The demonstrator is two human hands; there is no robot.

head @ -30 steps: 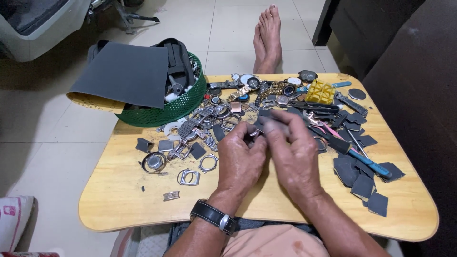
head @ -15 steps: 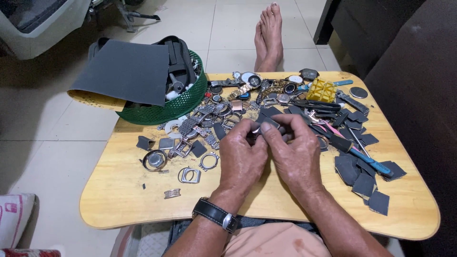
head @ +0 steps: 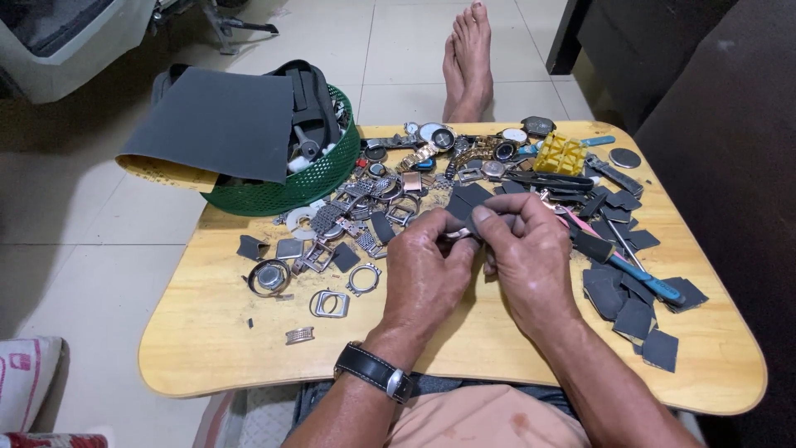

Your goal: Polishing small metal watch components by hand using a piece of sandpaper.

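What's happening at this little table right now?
A person sits at a low wooden table with both hands together over its middle. The left hand and right hand pinch a small metal part wrapped in a grey sandpaper piece; the part is too hidden to identify. Around them lie watch cases, bands and more sandpaper squares. A green basket with a big sandpaper sheet sits at the far left, and a blue-handled tool lies to the right.

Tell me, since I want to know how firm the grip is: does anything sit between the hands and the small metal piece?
Yes. The right hand presses a dark sandpaper scrap against the small metal piece, so paper lies between its fingers and the metal. The left hand seems to pinch the piece bare.
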